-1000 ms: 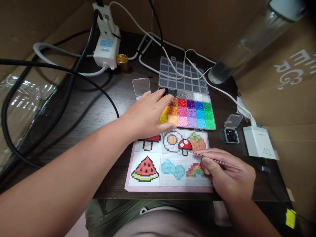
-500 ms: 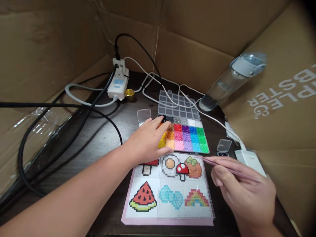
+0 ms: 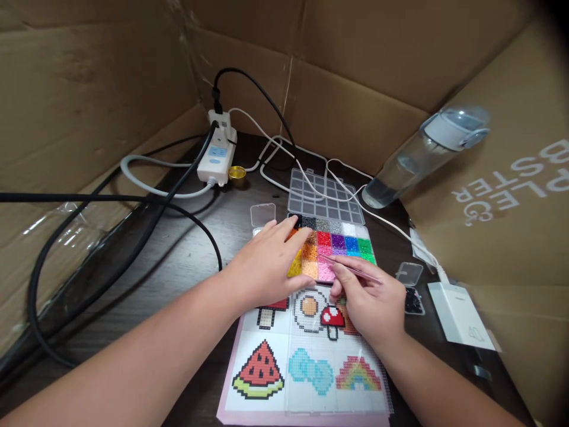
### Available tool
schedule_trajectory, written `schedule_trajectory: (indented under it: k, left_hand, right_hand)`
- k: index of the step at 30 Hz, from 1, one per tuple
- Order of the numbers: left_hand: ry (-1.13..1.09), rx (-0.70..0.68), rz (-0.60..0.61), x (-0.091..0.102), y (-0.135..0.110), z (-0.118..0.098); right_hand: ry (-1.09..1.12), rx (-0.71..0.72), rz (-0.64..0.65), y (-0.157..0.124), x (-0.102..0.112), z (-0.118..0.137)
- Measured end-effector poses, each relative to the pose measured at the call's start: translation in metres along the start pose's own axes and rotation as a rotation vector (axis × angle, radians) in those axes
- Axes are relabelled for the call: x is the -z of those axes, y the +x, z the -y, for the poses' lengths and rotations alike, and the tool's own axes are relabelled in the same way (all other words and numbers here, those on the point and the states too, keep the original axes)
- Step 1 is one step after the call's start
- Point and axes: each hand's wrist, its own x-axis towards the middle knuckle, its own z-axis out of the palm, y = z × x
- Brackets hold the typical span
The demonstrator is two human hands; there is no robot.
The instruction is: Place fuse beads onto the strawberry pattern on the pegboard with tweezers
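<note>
Right hand [image 3: 371, 302] pinching thin pink tweezers [image 3: 351, 270], tip over the pink beads.
Left hand [image 3: 267, 264] flat, fingers loose, on left edge of gridded clear-plastic bead box [image 3: 351, 243]; box sits just behind the transparent pegboard [image 3: 311, 356].

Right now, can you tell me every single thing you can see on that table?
bead box: one, clear, many bead colours, mid table
picture sheet: one, pink-edged, front of table
tweezers: one, pinkish, over the pink beads
bottle: one, clear, white cap, leaning at right
power strip: one, white, back
gold cap: one, beside power strip
small cases: two, clear, either side of bead box
charger: one, white, right
cables: several, black and white
cardboard: several sheets, brown, all around
table: one, dark
left hand: one, bare, on bead box
right hand: one, bare, holds tweezers
</note>
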Motion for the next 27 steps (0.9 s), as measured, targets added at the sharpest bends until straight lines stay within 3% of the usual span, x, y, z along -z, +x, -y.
schedule_trajectory:
  k: [27]
  left_hand:
    - [-0.008, 0.011, 0.038, 0.0012, 0.0007, -0.0011]
  right_hand:
    - [-0.047, -0.076, -0.012, 0.003, 0.0025, 0.0041]
